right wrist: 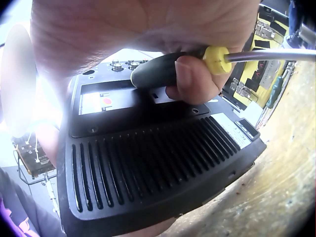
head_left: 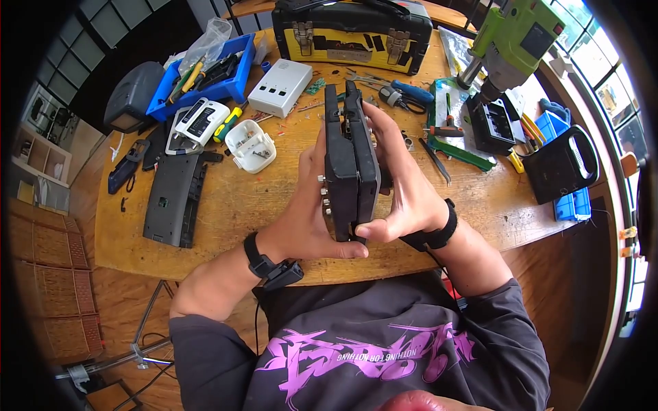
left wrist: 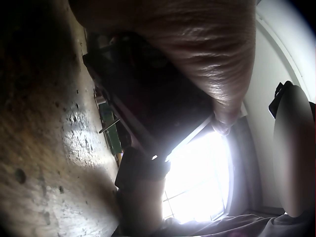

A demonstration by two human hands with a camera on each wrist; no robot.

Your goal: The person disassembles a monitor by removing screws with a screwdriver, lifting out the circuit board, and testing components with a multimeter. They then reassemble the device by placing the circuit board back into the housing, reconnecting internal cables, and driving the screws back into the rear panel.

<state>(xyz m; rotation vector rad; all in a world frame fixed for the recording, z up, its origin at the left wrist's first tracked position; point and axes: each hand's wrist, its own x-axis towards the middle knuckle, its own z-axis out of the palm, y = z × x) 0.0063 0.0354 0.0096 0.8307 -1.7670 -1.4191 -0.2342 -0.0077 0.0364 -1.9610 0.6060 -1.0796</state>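
Note:
Both hands hold a black, boxy electronic device (head_left: 351, 161) on edge over the table's front, its two casing halves showing a seam. My left hand (head_left: 301, 212) grips the left face, where small metal connectors stick out, with the thumb at the near edge. On the opposite face, my right hand (head_left: 409, 195) has its thumb pressed to the same edge. The right wrist view shows curled right fingers round a screwdriver (right wrist: 158, 73) with a dark and yellow handle. Beneath it are a vented casing (right wrist: 148, 173) and a recessed bay. The left wrist view is dark, the device (left wrist: 148, 94) mostly shadowed.
A detached black casing (head_left: 175, 198) lies left, near a white dish of small parts (head_left: 251, 146) and a white box (head_left: 281, 88). Behind stand a blue tray (head_left: 236, 65) and a yellow-black toolbox (head_left: 349, 48). A green drill (head_left: 517, 41) and a black case (head_left: 562, 168) stand right.

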